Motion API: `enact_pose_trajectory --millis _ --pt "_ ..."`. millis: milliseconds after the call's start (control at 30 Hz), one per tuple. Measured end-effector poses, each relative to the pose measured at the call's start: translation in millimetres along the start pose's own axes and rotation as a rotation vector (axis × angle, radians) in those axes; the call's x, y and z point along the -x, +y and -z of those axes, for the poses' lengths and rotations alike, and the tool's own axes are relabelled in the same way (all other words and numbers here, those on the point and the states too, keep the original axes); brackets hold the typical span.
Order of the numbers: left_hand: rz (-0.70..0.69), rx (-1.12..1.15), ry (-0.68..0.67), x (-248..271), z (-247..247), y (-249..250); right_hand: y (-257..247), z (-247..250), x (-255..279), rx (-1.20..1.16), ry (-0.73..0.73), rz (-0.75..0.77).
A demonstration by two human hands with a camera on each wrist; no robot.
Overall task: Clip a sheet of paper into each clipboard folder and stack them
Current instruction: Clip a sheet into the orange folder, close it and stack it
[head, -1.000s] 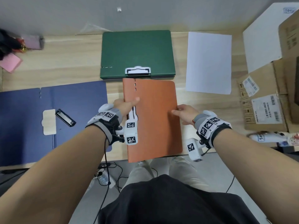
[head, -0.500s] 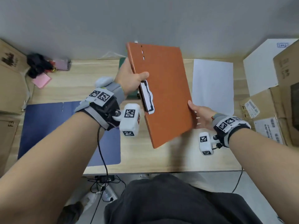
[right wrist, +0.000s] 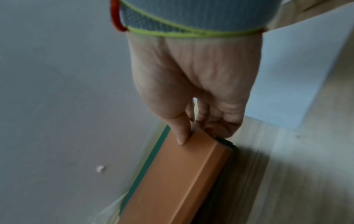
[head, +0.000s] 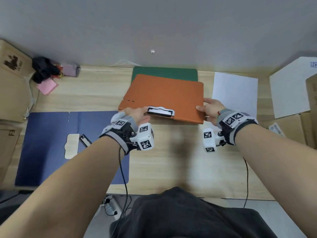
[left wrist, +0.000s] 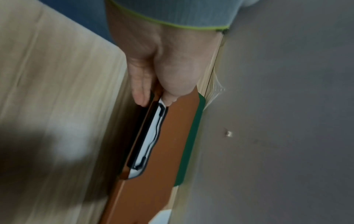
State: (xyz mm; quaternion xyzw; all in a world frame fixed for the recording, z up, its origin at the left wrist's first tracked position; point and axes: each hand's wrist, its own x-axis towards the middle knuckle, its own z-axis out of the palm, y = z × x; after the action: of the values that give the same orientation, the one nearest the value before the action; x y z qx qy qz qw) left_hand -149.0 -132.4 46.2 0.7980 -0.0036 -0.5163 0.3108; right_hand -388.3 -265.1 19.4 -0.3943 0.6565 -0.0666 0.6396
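Now both hands pinch the orange folder point(head: 164, 98), left hand point(head: 135, 115) fingers by its clip point(head: 160, 112), right hand point(head: 211, 110) fingers at its corner, green folder point(head: 164, 73) underneath, paper point(head: 235, 93) just beyond the right fingers

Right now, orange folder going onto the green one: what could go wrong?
1. The orange folder sits skewed on the green folder, so the stack may end up misaligned.
2. The left hand holds it beside the clip; fingers underneath could get pinched on release.
3. Sliding it right could disturb the loose paper sheet.
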Motion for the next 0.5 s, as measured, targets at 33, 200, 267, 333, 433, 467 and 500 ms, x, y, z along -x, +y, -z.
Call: enact_pose_trajectory --millis 33,200,267,333,433,467,500 --pt "-0.007 -0.004 0.009 -6.7 1.6 -5.1 -3.1 1.0 -5.2 0.034 0.025 0.024" --pt "-0.122 -0.484 0.230 -56.2 12.1 -13.8 -17.3 -1.9 -34.1 0.255 0.087 0.071" --pt "-0.170 -0.766 0.223 -54.9 14.5 -5.7 -21.6 -6.8 -36.5 0.360 0.061 0.082" --pt "-0.205 -0.898 0.174 -57.7 16.8 2.0 -22.2 -11.4 -37.5 0.451 0.027 0.098" --pt "-0.212 -0.975 0.161 -66.8 19.2 11.2 -20.4 -16.3 -42.9 0.526 -0.003 0.099" --pt "-0.196 -1.023 0.161 -66.1 19.7 14.0 -19.2 -18.0 -43.6 0.556 -0.009 0.096" --pt "-0.192 -1.068 0.165 -68.6 19.8 16.4 -19.1 -19.2 -44.6 0.597 -0.007 0.094"
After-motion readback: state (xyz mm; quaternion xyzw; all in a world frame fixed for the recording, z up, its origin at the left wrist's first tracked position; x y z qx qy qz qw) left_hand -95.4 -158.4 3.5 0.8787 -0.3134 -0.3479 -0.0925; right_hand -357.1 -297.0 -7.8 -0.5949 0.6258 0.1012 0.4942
